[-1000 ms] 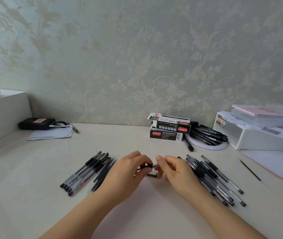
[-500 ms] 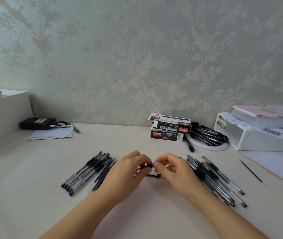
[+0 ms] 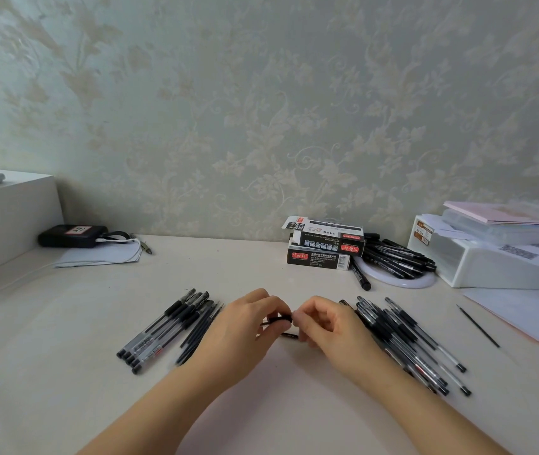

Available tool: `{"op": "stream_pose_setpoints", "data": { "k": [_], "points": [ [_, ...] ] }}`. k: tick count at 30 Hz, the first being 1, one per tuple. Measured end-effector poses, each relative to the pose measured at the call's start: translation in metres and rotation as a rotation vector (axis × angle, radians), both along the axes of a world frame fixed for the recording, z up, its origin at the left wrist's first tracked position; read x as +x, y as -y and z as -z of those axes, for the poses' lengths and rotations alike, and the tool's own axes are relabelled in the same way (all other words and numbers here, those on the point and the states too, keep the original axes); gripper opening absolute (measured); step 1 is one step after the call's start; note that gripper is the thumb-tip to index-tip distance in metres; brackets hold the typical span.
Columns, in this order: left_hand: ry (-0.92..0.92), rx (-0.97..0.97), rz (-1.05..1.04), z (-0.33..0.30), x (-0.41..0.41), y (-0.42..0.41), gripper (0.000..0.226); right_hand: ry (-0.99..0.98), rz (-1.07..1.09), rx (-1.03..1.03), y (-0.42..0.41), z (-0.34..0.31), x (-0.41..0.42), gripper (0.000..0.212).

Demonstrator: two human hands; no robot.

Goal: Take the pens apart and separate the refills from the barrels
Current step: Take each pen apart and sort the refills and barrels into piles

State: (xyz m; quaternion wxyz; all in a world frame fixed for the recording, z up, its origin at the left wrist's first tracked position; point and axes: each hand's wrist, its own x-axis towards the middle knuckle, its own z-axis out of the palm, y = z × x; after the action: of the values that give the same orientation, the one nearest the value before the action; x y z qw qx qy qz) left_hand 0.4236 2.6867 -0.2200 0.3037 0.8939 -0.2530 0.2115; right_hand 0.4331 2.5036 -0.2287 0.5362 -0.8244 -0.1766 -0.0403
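Both hands meet over the middle of the bench (image 3: 64,372), a pale, cream-coloured surface running back to a wall (image 3: 261,110) papered in faded leaf patterns. Between them sits a pen (image 3: 279,320), black, mostly hidden, lying roughly left to right, held just above the bench. The left hand (image 3: 242,333) grips it with curled fingers and thumb; the right hand (image 3: 330,326) pinches its other end. Which end is the tip, I cannot tell. Left of the hands lie a row of barrels (image 3: 160,330) and, beside them, thin dark refills (image 3: 199,333), all slanting away to the upper right. To the right, a pile of whole pens (image 3: 416,343) slants the other way. Further back stand two stacked pen boxes (image 3: 324,247), more pens (image 3: 396,256) and a white box (image 3: 491,267).
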Motion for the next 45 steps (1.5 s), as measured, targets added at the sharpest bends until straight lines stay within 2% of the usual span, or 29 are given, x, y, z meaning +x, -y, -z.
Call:
{"op": "stream_pose_setpoints", "data": {
  "k": [4,9,17,20,22,24,25,27,30,35,41,45],
  "points": [
    [0.002,0.009,0.016,0.0,0.0,0.001,0.012,-0.007,0.04,-0.019,0.0,0.0,0.0,0.038],
    [0.002,-0.041,0.017,-0.001,-0.001,0.0,0.012,0.017,0.0,0.018,0.0,-0.002,-0.001,0.023],
    [0.002,-0.104,0.014,-0.006,-0.002,0.0,0.007,-0.008,-0.018,0.057,0.002,-0.005,0.0,0.025],
    [0.007,-0.107,-0.026,-0.004,-0.001,0.0,0.005,0.039,0.038,0.06,-0.003,-0.003,-0.002,0.029],
    [0.011,-0.103,-0.076,-0.002,0.001,-0.001,0.004,0.104,0.136,0.005,-0.005,-0.001,-0.001,0.03],
    [0.002,-0.11,-0.114,0.0,0.003,-0.003,0.005,0.219,0.221,-0.157,-0.003,0.0,0.002,0.02],
    [-0.006,-0.123,-0.123,0.001,0.004,-0.004,0.006,0.264,0.225,-0.259,-0.001,0.001,0.003,0.016],
    [-0.022,-0.141,-0.124,0.001,0.005,-0.005,0.013,0.268,0.185,-0.419,0.001,0.007,0.004,0.024],
    [-0.043,-0.106,-0.112,0.002,0.005,-0.005,0.023,0.259,0.151,-0.503,0.0,0.011,0.004,0.024],
    [-0.06,-0.03,-0.108,0.004,0.004,-0.006,0.023,0.256,0.15,-0.42,0.001,0.009,0.004,0.004],
    [-0.085,0.0,-0.098,0.006,0.004,-0.007,0.021,0.082,0.157,-0.054,0.004,0.003,0.006,0.015],
    [-0.094,-0.01,-0.084,0.005,0.004,-0.007,0.022,0.031,0.121,0.047,0.002,0.003,0.005,0.015]
  ]
}}
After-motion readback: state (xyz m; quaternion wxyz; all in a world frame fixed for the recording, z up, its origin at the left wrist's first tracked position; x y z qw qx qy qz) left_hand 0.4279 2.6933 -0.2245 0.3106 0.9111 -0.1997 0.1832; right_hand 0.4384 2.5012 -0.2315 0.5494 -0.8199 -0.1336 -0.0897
